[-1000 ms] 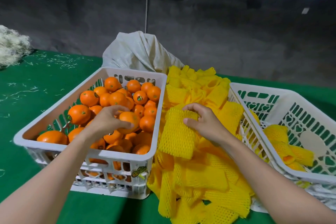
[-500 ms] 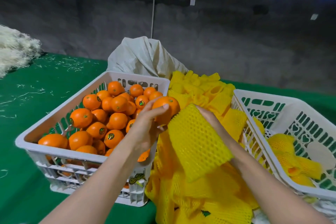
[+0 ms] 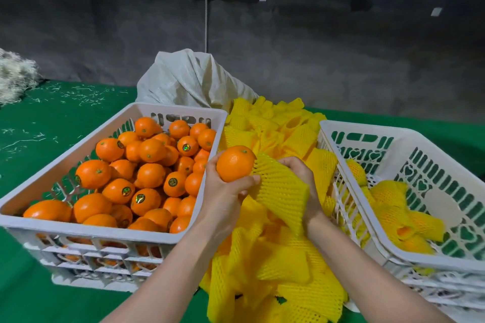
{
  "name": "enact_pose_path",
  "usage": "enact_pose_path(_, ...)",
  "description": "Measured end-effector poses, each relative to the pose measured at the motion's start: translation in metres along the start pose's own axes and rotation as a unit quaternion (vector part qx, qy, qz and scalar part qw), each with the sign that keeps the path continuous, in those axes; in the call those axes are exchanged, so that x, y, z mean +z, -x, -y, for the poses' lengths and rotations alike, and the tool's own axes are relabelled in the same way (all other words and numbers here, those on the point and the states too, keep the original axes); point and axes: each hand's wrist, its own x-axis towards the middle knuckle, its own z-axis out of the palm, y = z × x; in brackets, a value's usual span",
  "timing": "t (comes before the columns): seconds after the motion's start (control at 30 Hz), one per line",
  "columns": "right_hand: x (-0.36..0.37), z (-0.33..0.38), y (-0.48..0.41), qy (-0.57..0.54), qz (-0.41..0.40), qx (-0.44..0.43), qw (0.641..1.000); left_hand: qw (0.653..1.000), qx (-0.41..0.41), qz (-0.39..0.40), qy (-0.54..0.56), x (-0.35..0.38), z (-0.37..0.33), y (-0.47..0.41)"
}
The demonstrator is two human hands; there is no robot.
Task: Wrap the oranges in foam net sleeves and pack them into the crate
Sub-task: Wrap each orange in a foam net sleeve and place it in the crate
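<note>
Grasping the orange (image 3: 235,164) from six o'clock, the left hand (image 3: 225,193) holds it; the foam net sleeve (image 3: 282,191), clutched by the right hand (image 3: 299,172), touches its three o'clock.

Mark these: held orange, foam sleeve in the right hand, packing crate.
held orange (image 3: 235,164), head view, centre of peel
foam sleeve (image 3: 280,189), head view, netted face
packing crate (image 3: 367,128), head view, far rim

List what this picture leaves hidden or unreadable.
Head view only:
- Right hand: fingertips buried in the foam sleeve it grips.
- Sleeve opening: masked by the orange the left hand holds.
- Right crate: cut by the frame's right edge, so its wrapped count is unknown.
- Stickers in the left crate: too small to read.
</note>
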Motion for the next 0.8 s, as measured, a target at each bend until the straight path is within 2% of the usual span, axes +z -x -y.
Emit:
enact_pose_path(0.1, 0.0, 0.002, -0.001, -0.132, -0.01, 0.074, 0.988, 1.0, -0.001, -0.021, -0.02, -0.001, 0.005, -0.002)
enact_pose_path(0.17, -0.001, 0.0, -0.002, -0.137, 0.014, 0.128, 0.982, 0.999, 0.002, -0.025, -0.029, 0.0, 0.006, -0.001)
enact_pose_path(0.2, 0.0, -0.001, 0.0, -0.121, 0.033, 0.129, 0.984, 0.999, 0.008, -0.024, -0.032, 0.0, 0.007, -0.002)
enact_pose_path(0.3, 0.002, -0.003, 0.001, -0.122, 0.071, 0.035, 0.989, 0.995, 0.016, -0.031, -0.097, -0.002, 0.008, -0.001)
enact_pose_path(0.33, 0.0, -0.003, 0.0, -0.138, 0.085, 0.01, 0.987, 0.997, 0.006, -0.019, -0.078, -0.003, 0.008, 0.0)
enact_pose_path(0.4, -0.007, 0.001, -0.003, -0.158, 0.117, -0.02, 0.98, 0.998, -0.036, 0.02, 0.051, -0.001, 0.004, 0.0)
enact_pose_path(0.47, -0.013, 0.003, -0.003, -0.137, 0.168, -0.032, 0.976, 0.979, -0.095, 0.037, 0.179, 0.002, -0.003, 0.002)
enact_pose_path(0.5, -0.015, 0.004, -0.002, -0.122, 0.199, -0.03, 0.972, 0.971, -0.118, 0.042, 0.206, 0.002, -0.004, 0.002)
enact_pose_path(0.63, -0.013, 0.006, 0.006, -0.044, 0.316, -0.041, 0.947, 0.982, -0.133, 0.046, 0.128, 0.003, -0.003, 0.003)
enact_pose_path(0.73, -0.013, 0.003, 0.004, 0.064, 0.258, -0.127, 0.956, 0.984, -0.118, 0.053, 0.121, 0.006, 0.0, 0.007)
enact_pose_path(0.8, -0.013, 0.0, 0.002, 0.079, 0.191, -0.163, 0.965, 0.984, -0.119, 0.048, 0.121, 0.006, 0.003, 0.006)
